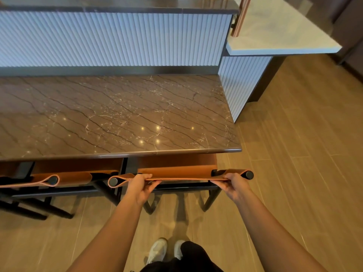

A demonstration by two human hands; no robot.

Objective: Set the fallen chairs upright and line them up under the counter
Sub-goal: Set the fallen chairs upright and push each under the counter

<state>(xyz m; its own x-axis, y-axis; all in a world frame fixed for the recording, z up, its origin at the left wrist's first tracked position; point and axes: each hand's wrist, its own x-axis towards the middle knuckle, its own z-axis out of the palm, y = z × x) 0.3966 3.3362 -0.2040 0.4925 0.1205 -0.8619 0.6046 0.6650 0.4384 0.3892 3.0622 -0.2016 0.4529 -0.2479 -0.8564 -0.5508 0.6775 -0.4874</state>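
The marble counter [117,114] is spread ahead of both hands. Its front edge lies just beyond the knuckles, and its corner ends a little right of the right hand. Open wood floor [294,183] is found to the right of the right hand and behind both wrists, so room for stepping is offered there. Left of the left hand the space is taken by a neighbouring chair [64,179], upright and tucked in.

The held chair [176,163] stands upright beneath the hands, its seat partly under the counter edge. Its leather backrest strap [182,179] is gripped from above by the left hand [140,186] and the right hand [230,185], with fingers curled over it near either post.

The step is judged to be the last push in. Even pressure from both hands is advised, so that the chair is held square, the neighbour's post is not struck, and the strap is stopped short of the stone edge.
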